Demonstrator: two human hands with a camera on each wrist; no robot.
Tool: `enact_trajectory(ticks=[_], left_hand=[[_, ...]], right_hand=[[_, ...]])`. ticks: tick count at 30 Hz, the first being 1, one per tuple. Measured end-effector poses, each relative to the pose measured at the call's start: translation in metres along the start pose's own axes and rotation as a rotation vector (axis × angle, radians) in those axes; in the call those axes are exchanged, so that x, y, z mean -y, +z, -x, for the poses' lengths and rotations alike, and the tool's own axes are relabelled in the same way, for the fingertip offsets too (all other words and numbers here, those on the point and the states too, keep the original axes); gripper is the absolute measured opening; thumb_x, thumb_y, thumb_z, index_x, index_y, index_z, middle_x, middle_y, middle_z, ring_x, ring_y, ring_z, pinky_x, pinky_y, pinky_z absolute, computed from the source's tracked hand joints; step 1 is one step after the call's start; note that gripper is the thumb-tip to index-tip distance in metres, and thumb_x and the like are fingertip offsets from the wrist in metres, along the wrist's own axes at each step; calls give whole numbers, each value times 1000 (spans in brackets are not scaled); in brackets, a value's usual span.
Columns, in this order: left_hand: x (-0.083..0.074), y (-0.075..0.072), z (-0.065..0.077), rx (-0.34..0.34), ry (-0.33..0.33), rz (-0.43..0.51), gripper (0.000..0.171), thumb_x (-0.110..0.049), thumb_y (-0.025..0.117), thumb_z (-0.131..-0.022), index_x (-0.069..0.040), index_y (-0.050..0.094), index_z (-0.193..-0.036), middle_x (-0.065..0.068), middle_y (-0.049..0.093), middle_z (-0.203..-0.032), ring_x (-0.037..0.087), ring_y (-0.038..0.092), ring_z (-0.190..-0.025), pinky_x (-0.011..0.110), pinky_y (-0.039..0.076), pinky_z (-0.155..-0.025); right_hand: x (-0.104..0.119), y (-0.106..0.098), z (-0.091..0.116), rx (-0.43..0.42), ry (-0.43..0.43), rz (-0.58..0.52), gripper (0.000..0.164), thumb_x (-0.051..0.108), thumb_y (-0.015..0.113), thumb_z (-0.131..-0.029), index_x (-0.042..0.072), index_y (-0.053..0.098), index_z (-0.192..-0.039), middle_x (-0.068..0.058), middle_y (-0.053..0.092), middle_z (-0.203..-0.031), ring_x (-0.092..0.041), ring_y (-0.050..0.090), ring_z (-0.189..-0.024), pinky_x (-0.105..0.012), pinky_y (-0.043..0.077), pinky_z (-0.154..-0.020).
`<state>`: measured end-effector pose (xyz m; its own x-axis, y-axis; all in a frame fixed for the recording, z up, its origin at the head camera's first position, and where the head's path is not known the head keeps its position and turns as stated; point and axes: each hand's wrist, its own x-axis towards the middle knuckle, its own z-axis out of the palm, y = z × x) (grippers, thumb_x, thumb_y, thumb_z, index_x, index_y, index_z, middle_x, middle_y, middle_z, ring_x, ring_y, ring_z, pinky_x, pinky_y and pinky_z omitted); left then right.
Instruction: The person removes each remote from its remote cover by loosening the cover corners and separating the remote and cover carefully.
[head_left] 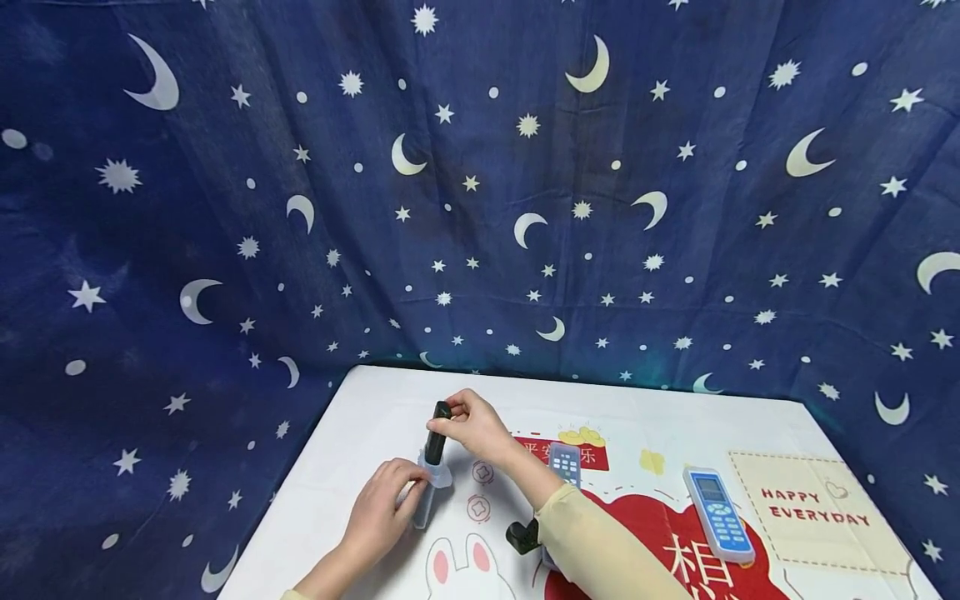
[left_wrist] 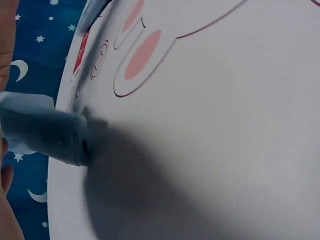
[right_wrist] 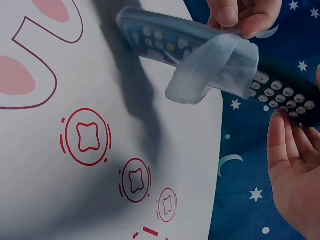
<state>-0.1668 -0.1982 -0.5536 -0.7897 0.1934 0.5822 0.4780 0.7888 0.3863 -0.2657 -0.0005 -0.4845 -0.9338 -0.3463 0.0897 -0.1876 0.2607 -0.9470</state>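
A black remote control (head_left: 434,448) with pale buttons stands tilted, partly inside a translucent plastic sleeve (head_left: 423,507). My right hand (head_left: 477,427) pinches the remote's upper end between thumb and fingers. Lower down, my left hand (head_left: 384,502) holds the sleeve near its opening. In the right wrist view, buttons show through the sleeve (right_wrist: 150,37), and a loose flap folds over its side. The bare part of the remote (right_wrist: 280,92) sticks out toward my right hand (right_wrist: 300,170). The left wrist view shows the sleeve's closed end (left_wrist: 50,135) above the table.
A blue-and-white remote (head_left: 718,512) lies on the right of the printed white tablecloth (head_left: 390,400). A grey remote (head_left: 564,463) lies behind my right forearm. Beside my right cuff is a black object (head_left: 522,537), partly hidden. A blue star-patterned curtain (head_left: 480,317) hangs behind the table.
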Motion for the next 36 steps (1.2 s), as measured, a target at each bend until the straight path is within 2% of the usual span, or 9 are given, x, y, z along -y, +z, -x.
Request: enact_trajectory(ticks=[3,5,9,16,23,30,36], left_hand=[[3,1,4,-22,-147,36,25,-6,77,-89,-21,65,-106,-16,61,-102,5,60,-95,33,55,-79],[6,1,6,-29,-232,22,26,-6,77,-89,-21,64,-104,-16,60,-99,5,60,-93,33,55,-77],[13,2,7,-19,-297,-4,26,-7,80,-86,-20,63,-103,-13,60,-97,8,61,-91,34,54,-75],[13,3,-3,-32,-282,22,30,-10,82,-85,-17,67,-109,-11,62,-100,11,61,-93,38,53,-76],[12,4,-8,-60,-209,-59,31,-8,84,-79,-19,68,-103,-10,65,-98,9,61,-91,36,53,-72],[14,3,-10,-62,-198,-88,22,-10,82,-84,-21,71,-100,-10,70,-99,12,64,-93,38,55,-75],[20,3,-17,-45,-131,-105,22,-4,80,-85,-20,71,-98,-9,70,-93,10,62,-89,37,54,-74]], right_hand=[[-2,1,1,36,-37,-1,45,27,79,-91,5,65,-127,-3,68,-106,-14,61,-91,-29,54,-78],[-3,1,4,54,-54,12,41,26,77,-93,8,67,-128,-2,69,-107,-13,61,-91,-28,55,-78],[-1,3,8,70,-85,36,34,23,74,-96,11,69,-128,0,68,-105,-13,59,-91,-28,54,-78],[1,7,9,64,-113,72,37,19,74,-95,14,67,-131,3,65,-99,-13,58,-91,-29,52,-78],[4,9,12,98,-94,80,41,19,75,-94,16,63,-134,6,65,-102,-15,59,-95,-32,53,-80],[2,8,10,94,-110,107,41,20,75,-95,15,64,-134,6,67,-100,-14,60,-94,-30,55,-78],[2,4,7,94,-124,115,41,21,74,-96,15,63,-135,7,68,-100,-13,61,-93,-30,54,-79]])
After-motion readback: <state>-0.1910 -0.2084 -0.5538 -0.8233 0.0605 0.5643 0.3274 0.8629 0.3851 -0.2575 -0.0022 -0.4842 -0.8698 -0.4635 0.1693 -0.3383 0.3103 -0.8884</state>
